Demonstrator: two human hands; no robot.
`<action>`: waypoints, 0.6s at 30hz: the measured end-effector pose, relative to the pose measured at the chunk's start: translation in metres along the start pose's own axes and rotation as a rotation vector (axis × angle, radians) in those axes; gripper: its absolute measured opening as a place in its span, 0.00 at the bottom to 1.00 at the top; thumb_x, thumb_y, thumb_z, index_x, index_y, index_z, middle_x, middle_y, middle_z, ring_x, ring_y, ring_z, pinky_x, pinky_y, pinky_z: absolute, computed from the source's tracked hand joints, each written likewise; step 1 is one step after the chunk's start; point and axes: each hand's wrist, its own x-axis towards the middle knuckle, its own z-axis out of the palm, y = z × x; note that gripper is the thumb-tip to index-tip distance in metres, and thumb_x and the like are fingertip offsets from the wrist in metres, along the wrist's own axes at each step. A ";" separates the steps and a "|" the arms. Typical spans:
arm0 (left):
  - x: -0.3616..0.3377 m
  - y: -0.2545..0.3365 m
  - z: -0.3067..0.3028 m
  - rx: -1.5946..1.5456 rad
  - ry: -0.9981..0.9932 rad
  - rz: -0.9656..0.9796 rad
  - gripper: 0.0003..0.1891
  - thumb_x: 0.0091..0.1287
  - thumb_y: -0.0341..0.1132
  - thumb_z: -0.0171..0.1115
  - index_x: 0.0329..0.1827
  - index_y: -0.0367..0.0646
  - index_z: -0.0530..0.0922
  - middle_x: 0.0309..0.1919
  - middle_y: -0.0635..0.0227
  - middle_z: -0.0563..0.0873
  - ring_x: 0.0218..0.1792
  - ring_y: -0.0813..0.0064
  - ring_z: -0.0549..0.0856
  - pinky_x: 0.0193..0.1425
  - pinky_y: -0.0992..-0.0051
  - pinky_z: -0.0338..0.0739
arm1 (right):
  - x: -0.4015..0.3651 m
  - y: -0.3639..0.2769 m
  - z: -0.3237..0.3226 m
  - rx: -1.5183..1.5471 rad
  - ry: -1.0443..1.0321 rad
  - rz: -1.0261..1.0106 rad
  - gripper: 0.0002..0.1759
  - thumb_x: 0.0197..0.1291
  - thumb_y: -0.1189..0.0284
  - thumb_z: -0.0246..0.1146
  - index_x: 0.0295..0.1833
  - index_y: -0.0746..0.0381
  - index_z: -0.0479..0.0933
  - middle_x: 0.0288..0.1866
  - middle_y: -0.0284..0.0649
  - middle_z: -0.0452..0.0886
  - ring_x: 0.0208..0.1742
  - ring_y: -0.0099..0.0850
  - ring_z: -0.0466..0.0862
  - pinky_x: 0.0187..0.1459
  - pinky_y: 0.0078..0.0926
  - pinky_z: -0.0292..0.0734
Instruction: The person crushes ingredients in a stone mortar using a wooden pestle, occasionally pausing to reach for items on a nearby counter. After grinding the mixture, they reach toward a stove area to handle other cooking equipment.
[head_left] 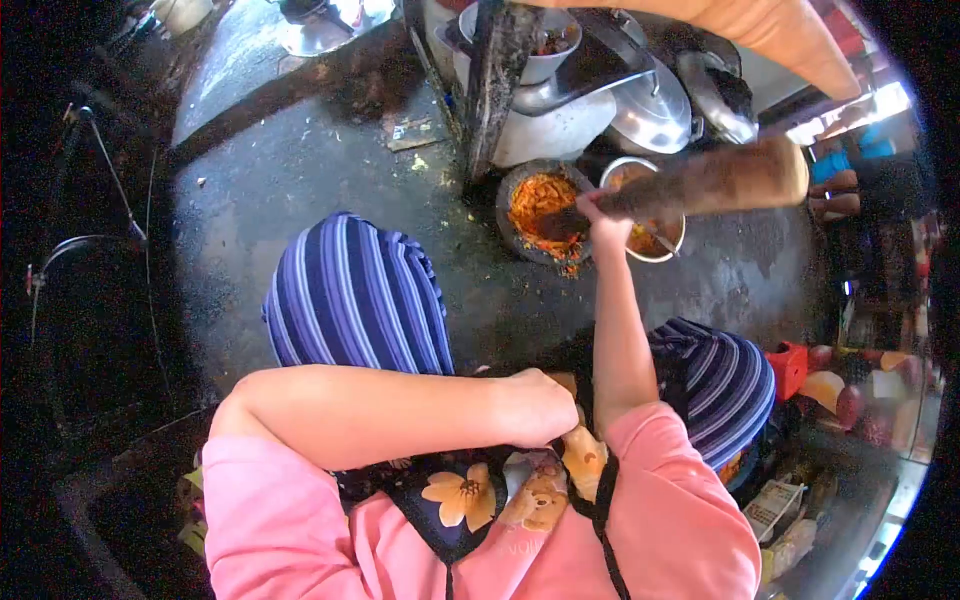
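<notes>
My right hand [608,222] grips a thick wooden pestle [725,180], blurred by motion. The pestle's dark end reaches into a stone mortar [508,222], and its pale butt points to the upper right. Orange-red shredded food [540,200] lies in the mortar, with some bits spilled at its near rim. Close beside the mortar, partly behind the pestle, stands a pale-rimmed bowl [683,232] with orange food and a spoon. My left hand [540,408] is closed in a fist before my chest, by the flowered apron [465,497]; whatever its fingers hold is hidden.
Beyond the mortar stand a dark post [490,100], a white bowl [545,65] with dark food and a metal lid [650,105]. My striped knees [355,290] flank the work. A red plastic item [790,370] and a grater [773,507] sit at right.
</notes>
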 end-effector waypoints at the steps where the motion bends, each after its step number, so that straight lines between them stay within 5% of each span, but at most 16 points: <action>1: 0.000 -0.001 -0.003 0.022 0.011 0.007 0.06 0.51 0.33 0.57 0.27 0.40 0.78 0.24 0.58 0.82 0.30 0.58 0.84 0.31 0.61 0.78 | 0.001 0.004 0.003 0.133 0.008 0.003 0.16 0.35 0.84 0.70 0.30 0.62 0.71 0.29 0.33 0.75 0.33 0.27 0.74 0.42 0.27 0.71; 4: -0.002 0.000 0.003 -0.004 0.026 0.015 0.06 0.50 0.33 0.58 0.27 0.40 0.78 0.23 0.58 0.82 0.29 0.58 0.84 0.30 0.61 0.78 | -0.010 -0.057 0.006 0.063 0.153 -0.145 0.16 0.36 0.84 0.71 0.29 0.61 0.72 0.29 0.32 0.75 0.33 0.26 0.74 0.41 0.25 0.70; 8: -0.008 -0.003 0.001 -0.020 0.003 -0.006 0.07 0.49 0.33 0.59 0.26 0.40 0.78 0.23 0.58 0.82 0.28 0.58 0.84 0.30 0.61 0.78 | 0.006 -0.133 -0.010 0.196 0.010 -0.193 0.12 0.37 0.82 0.70 0.27 0.63 0.74 0.26 0.33 0.77 0.30 0.26 0.75 0.38 0.25 0.71; 12: -0.001 -0.009 0.008 -0.019 0.030 -0.016 0.08 0.48 0.34 0.60 0.27 0.40 0.78 0.24 0.58 0.82 0.30 0.58 0.84 0.31 0.60 0.79 | 0.013 -0.063 0.000 -0.036 0.167 -0.290 0.10 0.37 0.82 0.69 0.25 0.63 0.75 0.27 0.35 0.78 0.31 0.27 0.76 0.38 0.27 0.71; 13: 0.000 -0.006 0.007 -0.015 0.036 -0.029 0.08 0.48 0.34 0.60 0.27 0.40 0.78 0.24 0.58 0.82 0.30 0.58 0.84 0.31 0.60 0.79 | 0.007 -0.028 0.004 -0.394 0.206 -0.357 0.10 0.38 0.80 0.70 0.27 0.62 0.75 0.29 0.35 0.77 0.34 0.26 0.75 0.39 0.25 0.71; 14: 0.000 -0.004 0.005 -0.050 0.025 -0.012 0.09 0.47 0.35 0.61 0.28 0.41 0.79 0.24 0.58 0.82 0.30 0.57 0.84 0.31 0.60 0.79 | -0.004 0.006 0.012 0.127 0.148 -0.096 0.16 0.39 0.77 0.70 0.36 0.61 0.75 0.33 0.34 0.75 0.38 0.28 0.74 0.42 0.28 0.70; 16: 0.004 -0.007 0.004 -0.087 0.025 -0.002 0.11 0.44 0.38 0.64 0.29 0.44 0.80 0.24 0.58 0.82 0.30 0.56 0.83 0.32 0.59 0.78 | -0.020 -0.025 0.013 0.014 0.248 -0.043 0.34 0.38 0.70 0.74 0.52 0.66 0.67 0.47 0.40 0.72 0.49 0.34 0.70 0.54 0.31 0.62; 18: 0.003 -0.001 -0.003 -0.080 0.044 -0.043 0.09 0.42 0.36 0.64 0.26 0.44 0.80 0.25 0.59 0.83 0.30 0.56 0.83 0.31 0.59 0.78 | 0.004 -0.003 -0.009 -0.109 0.216 -0.297 0.26 0.45 0.67 0.70 0.50 0.61 0.71 0.39 0.35 0.75 0.41 0.33 0.74 0.41 0.34 0.74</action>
